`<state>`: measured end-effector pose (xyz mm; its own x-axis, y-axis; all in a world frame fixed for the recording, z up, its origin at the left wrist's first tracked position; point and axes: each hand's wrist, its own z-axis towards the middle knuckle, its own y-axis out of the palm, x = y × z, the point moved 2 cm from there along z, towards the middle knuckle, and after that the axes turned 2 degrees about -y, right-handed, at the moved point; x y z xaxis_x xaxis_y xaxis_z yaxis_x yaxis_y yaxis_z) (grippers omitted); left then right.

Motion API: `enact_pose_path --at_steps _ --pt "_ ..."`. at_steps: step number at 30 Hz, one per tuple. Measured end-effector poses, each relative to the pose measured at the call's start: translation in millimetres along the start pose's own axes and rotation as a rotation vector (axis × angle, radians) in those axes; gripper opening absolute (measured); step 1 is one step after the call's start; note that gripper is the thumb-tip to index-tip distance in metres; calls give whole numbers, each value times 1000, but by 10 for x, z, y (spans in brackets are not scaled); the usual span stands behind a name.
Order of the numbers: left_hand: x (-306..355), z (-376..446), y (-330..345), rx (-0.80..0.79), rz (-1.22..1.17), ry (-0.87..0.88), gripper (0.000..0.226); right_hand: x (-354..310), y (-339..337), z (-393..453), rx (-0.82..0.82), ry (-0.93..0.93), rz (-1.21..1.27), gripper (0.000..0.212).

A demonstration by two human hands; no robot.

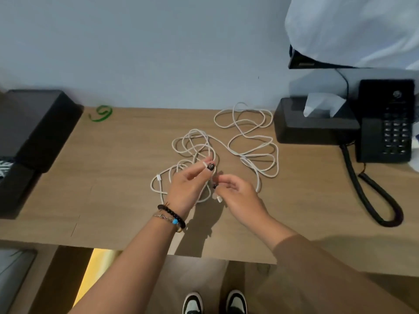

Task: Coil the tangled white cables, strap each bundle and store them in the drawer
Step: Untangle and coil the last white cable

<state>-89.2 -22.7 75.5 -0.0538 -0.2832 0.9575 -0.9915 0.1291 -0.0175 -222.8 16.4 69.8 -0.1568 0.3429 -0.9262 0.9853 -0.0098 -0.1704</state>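
A black tissue box [315,123] with a white tissue sticking up stands at the right rear of the table [113,177], and a black desk telephone [386,121] sits just beside it, its curly cord [371,196] looping forward over the wood. A round logo shows near the top of the telephone, too blurred to read. At the left edge rests a black box [31,128], and near it, by the wall, lies a curled green strap [102,113]. A white cloth [353,30] hangs over something dark at the upper right.

The tangled white cables [226,143] sprawl across the middle of the table, one knot of loops near the centre and wider loops running toward the tissue box. The left hand [188,189], with dark beaded bracelets [172,217] on its wrist, pinches a strand of the cables between thumb and fingertips above the central knot. The right hand [238,196] is just beside it, fingers curled round a strand, with a white plug end hanging below them.

The table is light brown wood grain against a plain pale blue-grey wall. Below its front edge a pair of black and white shoes [214,302] shows on the floor.
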Motion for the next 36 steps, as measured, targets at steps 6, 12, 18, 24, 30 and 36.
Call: enact_pose_path --at_steps 6,12,18,24,30,36 --pt "-365 166 -26 78 157 147 13 383 135 306 -67 -56 -38 20" --pt "-777 356 -144 31 307 445 18 580 90 707 15 -229 231 30" --pt "-833 378 -122 29 264 537 31 684 177 821 51 -432 387 39" --pt "-838 286 -110 32 590 696 13 700 86 828 8 -484 419 35" --pt "-895 94 -19 8 635 831 8 537 92 533 -91 -472 411 38" --pt "-746 -125 -13 52 646 976 22 311 75 -27 -23 -454 207 26"
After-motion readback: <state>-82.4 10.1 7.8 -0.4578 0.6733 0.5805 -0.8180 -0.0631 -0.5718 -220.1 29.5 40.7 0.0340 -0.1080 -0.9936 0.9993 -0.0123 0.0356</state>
